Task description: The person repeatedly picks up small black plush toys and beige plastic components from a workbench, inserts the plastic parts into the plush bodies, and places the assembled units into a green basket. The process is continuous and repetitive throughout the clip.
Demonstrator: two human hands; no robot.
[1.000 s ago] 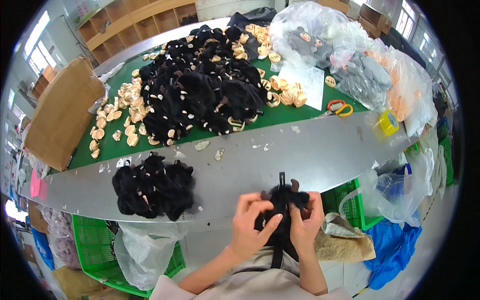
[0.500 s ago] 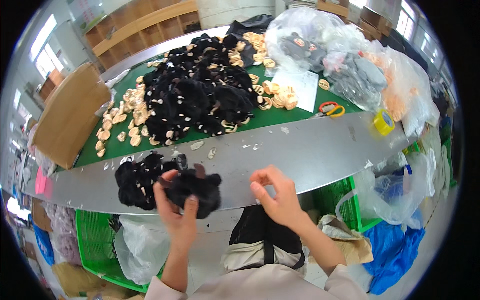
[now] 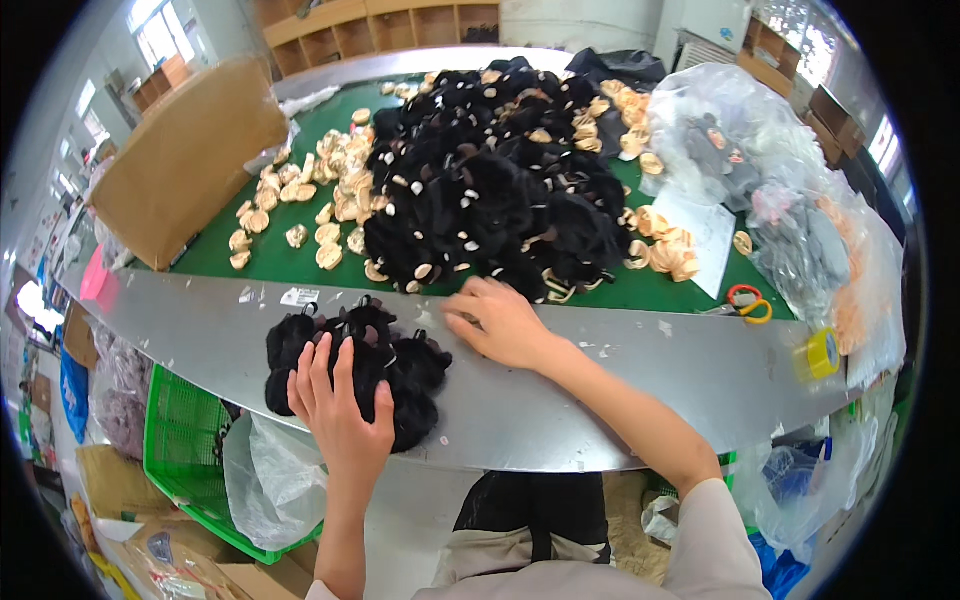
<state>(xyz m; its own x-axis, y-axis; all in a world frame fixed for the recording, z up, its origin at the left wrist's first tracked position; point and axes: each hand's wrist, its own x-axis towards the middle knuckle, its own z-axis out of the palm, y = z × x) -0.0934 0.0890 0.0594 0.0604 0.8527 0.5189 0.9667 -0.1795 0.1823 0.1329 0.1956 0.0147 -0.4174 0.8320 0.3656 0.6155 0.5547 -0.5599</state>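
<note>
My left hand (image 3: 345,405) lies palm down with spread fingers on a small heap of black plush pieces (image 3: 412,400) at the metal table's front edge. Some of these fluffy pieces carry small brown ear-like parts; how many lie under my palm is hidden. Farther right, my right hand (image 3: 500,322) reaches over the grey metal strip, at the near edge of a large pile of black plush pieces (image 3: 490,200). Its fingers are slightly bent and apart, and I see nothing held in them. Small pale discs and tags dot the large pile.
Pale beige round pieces (image 3: 328,255) lie left of the pile, and more (image 3: 672,250) on its right. Scissors (image 3: 745,303), yellow tape (image 3: 822,354) and plastic bags of grey plush (image 3: 790,225) are at the right. A cardboard box (image 3: 190,160) stands left; a green basket (image 3: 185,450) sits below.
The black plush piece my left hand held up now rests with the small heap, under that hand. My right hand has moved forward and left to the large pile. The view has shifted left.
</note>
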